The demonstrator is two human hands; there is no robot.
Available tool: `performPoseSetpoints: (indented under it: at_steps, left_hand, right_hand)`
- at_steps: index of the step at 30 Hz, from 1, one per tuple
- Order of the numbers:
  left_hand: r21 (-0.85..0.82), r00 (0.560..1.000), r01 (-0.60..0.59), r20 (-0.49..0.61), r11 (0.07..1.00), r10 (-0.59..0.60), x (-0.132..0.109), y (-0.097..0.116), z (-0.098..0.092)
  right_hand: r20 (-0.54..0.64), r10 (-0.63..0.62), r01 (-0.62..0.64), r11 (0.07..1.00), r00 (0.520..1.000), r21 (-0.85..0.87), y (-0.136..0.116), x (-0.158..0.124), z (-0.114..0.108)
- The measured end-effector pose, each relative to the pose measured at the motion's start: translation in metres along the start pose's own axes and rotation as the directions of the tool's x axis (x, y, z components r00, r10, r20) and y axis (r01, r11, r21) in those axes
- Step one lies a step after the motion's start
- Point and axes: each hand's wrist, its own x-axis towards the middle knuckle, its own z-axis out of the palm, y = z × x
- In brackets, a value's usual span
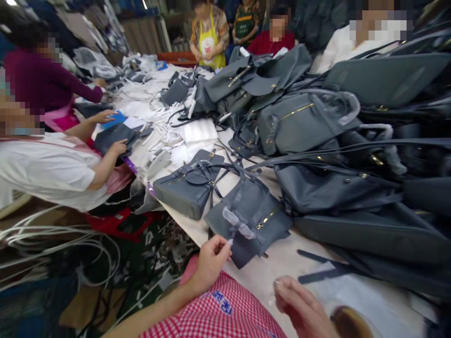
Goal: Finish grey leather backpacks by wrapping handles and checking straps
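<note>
My left hand [210, 262] pinches a thin bit of clear plastic wrap at the near edge of a grey-blue handbag [248, 217] lying on the long table [278, 263]. The bag's handle is wrapped in clear plastic film [238, 223]. My right hand [303, 307] hovers low at the table's near edge, blurred, fingers curled, with nothing clearly in it. A second grey bag [188, 185] lies just left of the first. I wear a red-and-white checked apron [225, 314].
A big heap of grey bags [317, 131] fills the right side of the table. White paper and packing [197, 131] litter the middle. Other people work along the left side and the far end. White cords [52, 239] and scraps lie on the floor.
</note>
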Motion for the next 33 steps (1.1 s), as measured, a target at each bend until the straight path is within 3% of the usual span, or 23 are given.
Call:
performPoseSetpoints:
  at_steps: [1, 3, 6, 14, 24, 26, 28, 30, 33]
  left_hand:
    - [0.018, 1.000, -0.022, 0.007, 1.000, 0.022, -0.004, 0.003, 0.000]
    - [0.040, 0.999, -0.045, 0.025, 0.998, 0.044, -0.011, 0.008, -0.001]
    - [0.053, 0.998, -0.051, 0.030, 0.997, 0.050, -0.016, 0.010, -0.004]
    - [0.140, 0.993, -0.119, 0.030, 0.983, 0.116, -0.021, 0.008, -0.009]
    - [0.290, 0.952, -0.305, 0.086, 0.907, 0.293, -0.033, 0.013, -0.024]
    - [0.236, 0.977, -0.211, 0.050, 0.949, 0.205, -0.032, 0.012, -0.024]
    - [0.040, 1.000, -0.027, 0.008, 0.999, 0.027, -0.030, 0.010, -0.021]
    - [-0.185, 0.992, 0.128, 0.030, 0.974, -0.124, -0.029, 0.007, -0.019]
    - [-0.330, 0.986, 0.170, 0.062, 0.929, -0.158, -0.029, 0.003, -0.018]
  right_hand:
    - [0.154, -0.023, 0.026, 0.999, 0.988, -0.023, -0.013, 0.006, 0.019]
    - [0.316, -0.089, 0.119, 0.990, 0.945, -0.075, -0.035, 0.018, 0.050]
    - [0.409, -0.135, 0.218, 0.962, 0.903, -0.163, -0.048, 0.037, 0.077]
    - [0.421, -0.117, 0.244, 0.934, 0.899, -0.261, -0.031, 0.060, 0.087]
    - [0.412, -0.077, 0.198, 0.946, 0.908, -0.258, -0.043, 0.057, 0.093]
    - [0.412, -0.054, 0.165, 0.957, 0.910, -0.240, -0.040, 0.056, 0.091]
    - [0.418, -0.009, 0.102, 0.974, 0.909, -0.202, -0.035, 0.054, 0.090]
    - [0.441, 0.049, 0.018, 0.989, 0.896, -0.147, -0.027, 0.053, 0.089]
    - [0.470, 0.116, -0.107, 0.993, 0.875, -0.046, -0.016, 0.055, 0.093]
